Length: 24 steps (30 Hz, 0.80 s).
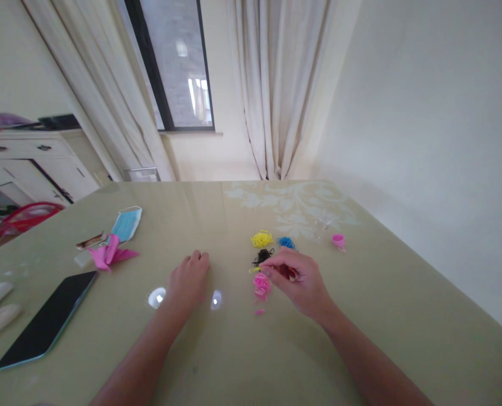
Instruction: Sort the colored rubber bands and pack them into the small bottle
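Note:
My right hand (pixel 298 281) rests on the table with its fingers pinched on a small yellow rubber band (pixel 254 269). Around it lie little piles of bands: yellow (pixel 261 239), blue (pixel 285 242), black (pixel 262 256) and pink (pixel 261 285). Something red shows under its fingers, too hidden to name. My left hand (pixel 189 282) lies on the table to the left with its fingers curled under, and nothing shows in it.
A glossy beige table (pixel 234 349) carries a dark phone (pixel 48 318), a pink bow (pixel 109 254), a blue face mask (pixel 126 223) and a small pink cap (pixel 338 241). White objects lie at the left edge. Curtains, a window and a white cabinet stand behind.

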Motion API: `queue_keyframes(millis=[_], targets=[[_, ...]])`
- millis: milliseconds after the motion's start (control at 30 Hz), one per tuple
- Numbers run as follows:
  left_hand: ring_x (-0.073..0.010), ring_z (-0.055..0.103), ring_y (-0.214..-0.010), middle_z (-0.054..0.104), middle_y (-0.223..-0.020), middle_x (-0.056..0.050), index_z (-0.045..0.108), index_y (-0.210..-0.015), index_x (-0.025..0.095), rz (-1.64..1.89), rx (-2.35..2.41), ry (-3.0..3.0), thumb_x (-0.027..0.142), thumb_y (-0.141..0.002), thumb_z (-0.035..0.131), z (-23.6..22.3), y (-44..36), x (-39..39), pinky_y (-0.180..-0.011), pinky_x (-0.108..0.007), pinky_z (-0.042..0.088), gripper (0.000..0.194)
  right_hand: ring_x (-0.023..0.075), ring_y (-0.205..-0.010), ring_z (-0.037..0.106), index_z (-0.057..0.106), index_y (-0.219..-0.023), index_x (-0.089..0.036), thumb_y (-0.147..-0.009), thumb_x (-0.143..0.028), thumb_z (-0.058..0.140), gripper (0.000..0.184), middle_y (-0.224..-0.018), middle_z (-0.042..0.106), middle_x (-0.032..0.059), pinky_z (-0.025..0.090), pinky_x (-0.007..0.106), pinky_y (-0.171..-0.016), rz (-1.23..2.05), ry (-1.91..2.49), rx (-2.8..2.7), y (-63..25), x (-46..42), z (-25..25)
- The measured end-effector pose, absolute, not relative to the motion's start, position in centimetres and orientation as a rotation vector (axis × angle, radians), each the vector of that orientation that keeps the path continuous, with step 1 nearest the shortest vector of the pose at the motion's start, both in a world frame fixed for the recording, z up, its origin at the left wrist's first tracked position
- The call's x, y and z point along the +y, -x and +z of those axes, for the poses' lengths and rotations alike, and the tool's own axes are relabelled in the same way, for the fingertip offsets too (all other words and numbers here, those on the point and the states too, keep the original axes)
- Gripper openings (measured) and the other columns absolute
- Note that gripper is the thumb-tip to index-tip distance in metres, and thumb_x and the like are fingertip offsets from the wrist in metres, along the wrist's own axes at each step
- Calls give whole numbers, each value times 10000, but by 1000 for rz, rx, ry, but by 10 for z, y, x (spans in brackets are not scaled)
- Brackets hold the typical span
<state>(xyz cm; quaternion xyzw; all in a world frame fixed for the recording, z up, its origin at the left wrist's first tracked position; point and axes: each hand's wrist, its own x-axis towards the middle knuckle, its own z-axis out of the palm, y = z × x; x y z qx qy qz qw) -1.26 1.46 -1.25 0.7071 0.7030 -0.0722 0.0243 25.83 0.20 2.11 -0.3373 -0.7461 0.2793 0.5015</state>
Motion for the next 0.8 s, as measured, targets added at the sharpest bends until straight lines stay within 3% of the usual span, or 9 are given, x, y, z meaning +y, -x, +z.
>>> queue_keyframes(millis=[100, 300, 567, 800], targets=[[-282, 682, -1148, 659, -1245, -117, 621, -1160, 203, -194, 2172, -2179, 93, -841, 723, -15, 14, 17, -901, -365, 530, 352, 114, -560, 508, 814, -885, -201, -968, -365, 729, 202, -686, 664, 14, 387, 256, -512, 663, 806, -1807, -258, 2, 22], [-276, 691, -1135, 670, -1246, -85, 603, -1169, 217, -239, 2142, -2202, -50, -667, 793, -5, 12, 15, -860, -335, 520, 599, 114, -560, 508, 812, -880, -200, -968, -350, 730, 192, -692, 667, 17, 384, 257, -511, 684, 807, -1803, -257, 1, 23], [-281, 703, -1103, 677, -1218, -84, 601, -1152, 206, -213, 2155, -2239, -34, -751, 747, -7, 12, 14, -806, -339, 526, 489, 106, -553, 499, 812, -881, -198, -957, -317, 739, 159, -688, 658, 8, 373, 248, -509, 692, 798, -1813, -257, 1, 23], [-293, 699, -1109, 679, -1210, -91, 609, -1155, 197, -199, 2134, -2238, -21, -743, 772, -7, 12, 15, -812, -353, 528, 493, 100, -554, 501, 812, -877, -191, -947, -260, 747, 117, -689, 653, 3, 372, 245, -518, 699, 785, -1817, -257, 1, 22]])
